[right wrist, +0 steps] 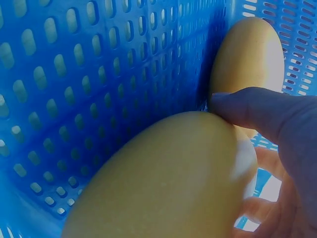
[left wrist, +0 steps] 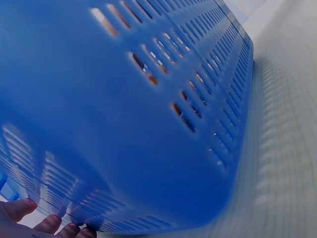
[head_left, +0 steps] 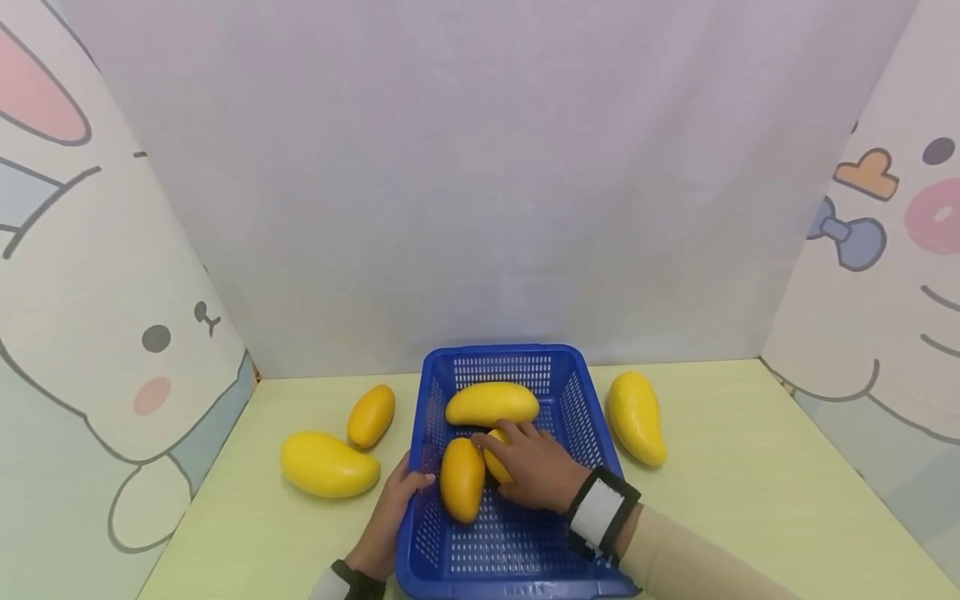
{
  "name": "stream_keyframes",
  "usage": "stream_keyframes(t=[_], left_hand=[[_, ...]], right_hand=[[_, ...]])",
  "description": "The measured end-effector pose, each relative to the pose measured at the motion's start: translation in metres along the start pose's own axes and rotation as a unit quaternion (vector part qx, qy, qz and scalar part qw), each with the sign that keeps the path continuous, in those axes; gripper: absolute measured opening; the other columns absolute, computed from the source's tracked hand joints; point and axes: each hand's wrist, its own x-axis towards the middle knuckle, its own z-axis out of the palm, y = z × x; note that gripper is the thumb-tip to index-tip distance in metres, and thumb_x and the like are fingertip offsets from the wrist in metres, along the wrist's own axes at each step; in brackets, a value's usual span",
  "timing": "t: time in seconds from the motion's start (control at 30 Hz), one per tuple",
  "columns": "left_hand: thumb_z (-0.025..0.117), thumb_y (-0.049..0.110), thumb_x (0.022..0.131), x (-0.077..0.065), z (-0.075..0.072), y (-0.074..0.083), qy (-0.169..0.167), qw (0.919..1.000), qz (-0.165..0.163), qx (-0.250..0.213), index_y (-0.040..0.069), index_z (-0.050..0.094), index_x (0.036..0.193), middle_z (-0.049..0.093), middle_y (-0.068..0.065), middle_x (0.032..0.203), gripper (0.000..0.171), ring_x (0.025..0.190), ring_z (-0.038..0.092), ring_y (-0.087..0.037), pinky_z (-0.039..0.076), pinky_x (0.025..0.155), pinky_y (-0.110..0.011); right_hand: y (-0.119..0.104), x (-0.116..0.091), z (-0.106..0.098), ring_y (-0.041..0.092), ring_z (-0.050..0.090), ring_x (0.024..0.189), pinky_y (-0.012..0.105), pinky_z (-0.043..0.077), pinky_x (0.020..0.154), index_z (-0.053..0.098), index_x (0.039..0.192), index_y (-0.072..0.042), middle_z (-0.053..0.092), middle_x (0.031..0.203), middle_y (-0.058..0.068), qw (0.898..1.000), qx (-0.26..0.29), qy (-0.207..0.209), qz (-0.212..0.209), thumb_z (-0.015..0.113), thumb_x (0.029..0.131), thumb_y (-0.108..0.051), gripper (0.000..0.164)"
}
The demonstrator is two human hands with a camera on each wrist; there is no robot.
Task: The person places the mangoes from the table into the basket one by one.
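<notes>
My left hand [head_left: 390, 512] grips the left side of a blue plastic basket [head_left: 517, 590], its thumb over the rim. In the left wrist view, fingertips [left wrist: 48, 224] show against the slotted basket wall [left wrist: 124, 124]. Inside the basket, my right hand [head_left: 542, 468] holds a yellow mango [head_left: 494, 458], which it partly covers. Just left of that hand lies an orange-yellow mango [head_left: 462, 482]. Another yellow mango [head_left: 491, 404] lies crosswise at the far end of the basket. Two mangoes appear close up beside the right thumb [right wrist: 252, 109] in the right wrist view.
Left of the basket, a large yellow mango [head_left: 328, 465] and a smaller orange-yellow one [head_left: 371, 416] lie on the pale green table [head_left: 750, 483]. A further yellow mango [head_left: 637, 418] lies to the right. Behind stands a white cloth backdrop [head_left: 487, 183], with cartoon-printed panels at both sides.
</notes>
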Motion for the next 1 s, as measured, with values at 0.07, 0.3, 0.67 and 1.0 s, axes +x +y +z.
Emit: stream_keyframes(t=[0.07, 0.3, 0.67, 1.0], left_hand=[[0.040, 0.021, 0.092, 0.0000, 0.0000, 0.0009, 0.001, 1.0000, -0.001, -0.001, 0.019, 0.007, 0.149, 0.015, -0.020, 0.151, 0.066, 0.127, 0.034, -0.035, 0.035, 0.097, -0.052], [0.038, 0.020, 0.093, 0.0002, 0.0001, 0.0025, 0.005, 1.0000, 0.001, 0.004, 0.018, 0.007, 0.149, 0.015, -0.020, 0.151, 0.064, 0.128, 0.032, -0.035, 0.033, 0.099, -0.052], [0.041, 0.020, 0.092, 0.0006, 0.0004, -0.0010, 0.004, 1.0000, 0.001, 0.000, 0.018, 0.007, 0.149, 0.014, -0.019, 0.151, 0.067, 0.129, 0.031, -0.034, 0.032, 0.100, -0.051], [0.040, 0.020, 0.092, 0.0000, 0.0010, -0.0001, 0.004, 1.0000, -0.003, -0.002, 0.018, 0.007, 0.149, 0.014, -0.020, 0.151, 0.066, 0.129, 0.031, -0.034, 0.032, 0.100, -0.051]], right_hand=[[0.0004, 0.0007, 0.0004, 0.025, 0.042, 0.109, 0.052, 0.044, 0.084, 0.038, 0.139, -0.030, 0.042, 0.130, 0.007, 1.000, -0.006, 0.005, -0.004, 0.072, 0.077, -0.033, 0.071], [0.0008, 0.0020, 0.0010, 0.026, 0.042, 0.112, 0.053, 0.041, 0.089, 0.038, 0.139, -0.029, 0.042, 0.132, 0.007, 0.999, -0.030, 0.015, -0.012, 0.072, 0.077, -0.035, 0.071], [-0.0007, -0.0002, -0.0003, 0.026, 0.043, 0.111, 0.053, 0.041, 0.089, 0.038, 0.140, -0.028, 0.042, 0.132, 0.008, 0.999, -0.028, 0.013, -0.007, 0.071, 0.078, -0.035, 0.071], [-0.0011, -0.0006, -0.0012, 0.026, 0.043, 0.108, 0.052, 0.042, 0.087, 0.039, 0.139, -0.027, 0.042, 0.130, 0.008, 0.999, -0.029, 0.020, -0.007, 0.071, 0.078, -0.035, 0.070]])
